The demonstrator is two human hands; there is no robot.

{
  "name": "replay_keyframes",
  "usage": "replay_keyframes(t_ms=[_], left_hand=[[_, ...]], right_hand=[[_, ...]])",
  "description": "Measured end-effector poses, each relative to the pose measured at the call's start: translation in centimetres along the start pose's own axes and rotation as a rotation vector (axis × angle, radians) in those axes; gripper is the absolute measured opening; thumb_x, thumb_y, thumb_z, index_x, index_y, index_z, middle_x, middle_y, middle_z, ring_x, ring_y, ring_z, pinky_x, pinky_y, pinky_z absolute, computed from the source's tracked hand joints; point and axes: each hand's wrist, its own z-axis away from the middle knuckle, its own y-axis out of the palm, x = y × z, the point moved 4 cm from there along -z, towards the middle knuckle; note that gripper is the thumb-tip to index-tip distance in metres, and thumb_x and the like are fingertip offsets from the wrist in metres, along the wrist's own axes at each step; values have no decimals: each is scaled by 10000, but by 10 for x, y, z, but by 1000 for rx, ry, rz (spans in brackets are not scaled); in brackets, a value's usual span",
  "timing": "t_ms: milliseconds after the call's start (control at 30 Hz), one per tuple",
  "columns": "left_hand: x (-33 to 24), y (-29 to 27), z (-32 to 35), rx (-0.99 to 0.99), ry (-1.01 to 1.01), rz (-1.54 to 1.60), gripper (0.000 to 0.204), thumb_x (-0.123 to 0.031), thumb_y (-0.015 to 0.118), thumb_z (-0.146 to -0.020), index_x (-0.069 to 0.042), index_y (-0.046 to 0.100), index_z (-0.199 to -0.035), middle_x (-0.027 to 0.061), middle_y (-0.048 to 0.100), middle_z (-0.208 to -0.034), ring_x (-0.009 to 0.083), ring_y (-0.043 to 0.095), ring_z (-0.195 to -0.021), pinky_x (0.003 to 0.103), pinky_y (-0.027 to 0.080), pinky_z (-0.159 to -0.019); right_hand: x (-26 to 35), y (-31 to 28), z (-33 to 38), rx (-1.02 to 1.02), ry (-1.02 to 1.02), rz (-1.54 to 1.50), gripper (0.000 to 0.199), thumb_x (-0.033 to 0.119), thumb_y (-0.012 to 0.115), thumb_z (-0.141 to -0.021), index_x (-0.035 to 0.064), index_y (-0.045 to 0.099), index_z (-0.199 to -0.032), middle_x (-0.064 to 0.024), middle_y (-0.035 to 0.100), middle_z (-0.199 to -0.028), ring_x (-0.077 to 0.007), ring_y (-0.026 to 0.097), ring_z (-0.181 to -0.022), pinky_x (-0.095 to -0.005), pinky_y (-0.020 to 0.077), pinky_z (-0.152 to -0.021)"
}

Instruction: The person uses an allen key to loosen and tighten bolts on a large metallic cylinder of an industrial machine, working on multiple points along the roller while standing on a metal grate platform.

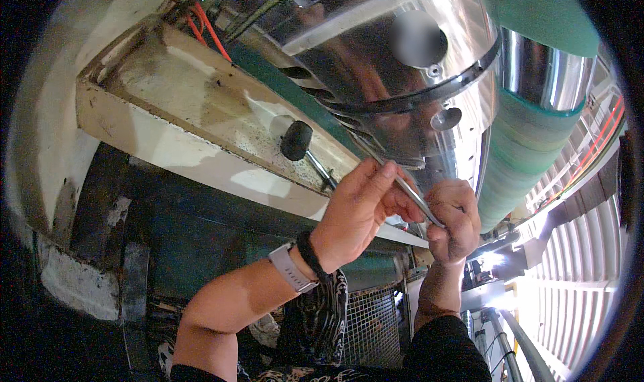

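Note:
Both of my hands are raised against the lower edge of a large shiny metal cylinder (376,66). A thin grey metal rod (417,197) slants between them, from upper left to lower right. My left hand (359,211) pinches the rod between thumb and fingers. Closed in a fist, my right hand (455,222) grips its lower end; the fingers cover that tip. The rod's upper end lies close to the cylinder's edge, and I cannot tell whether it touches. Left of my left hand, a black knob-like head on a metal shaft (296,140) rests at a beige machine ledge (201,97).
Round holes and a dark band (429,90) mark the cylinder. A green-wrapped roller (530,140) stands at the right. Orange cables (211,33) hang at the upper left. Below are a wire mesh panel (372,325) and dark machine recesses. Metal pipes (503,342) rise at the lower right.

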Motion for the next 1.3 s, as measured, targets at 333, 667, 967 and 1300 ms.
replay_keyframes(t_ms=[333,667,967,1300], left_hand=[[-27,-27,-19,62,29,43,229,-243,444,-937,-49,546,-1004,68,622,-865,144,612,-730,278,516,-631],[-26,-17,-13,35,58,126,197,-228,446,-937,-71,551,-992,58,625,-863,157,620,-793,297,525,-700],[-28,-18,-13,18,87,109,201,-247,440,-939,-77,549,-942,47,629,-847,154,623,-788,297,523,-685],[-31,-13,-13,-86,34,17,199,-250,461,-933,-79,561,-918,11,578,-718,97,542,-595,228,458,-521]], right_hand=[[4,23,-30,127,22,108,253,212,703,-656,39,538,-736,-87,519,-705,-263,533,-578,-344,425,-491],[18,19,-45,201,31,210,225,167,707,-664,43,529,-724,-80,523,-693,-264,540,-558,-346,434,-483],[16,19,-47,276,63,220,226,149,663,-733,42,546,-894,-97,537,-669,-282,544,-553,-355,440,-487],[20,18,-38,653,416,-245,546,58,471,-867,47,228,-1356,-117,629,-820,-265,628,-766,-356,486,-690]])
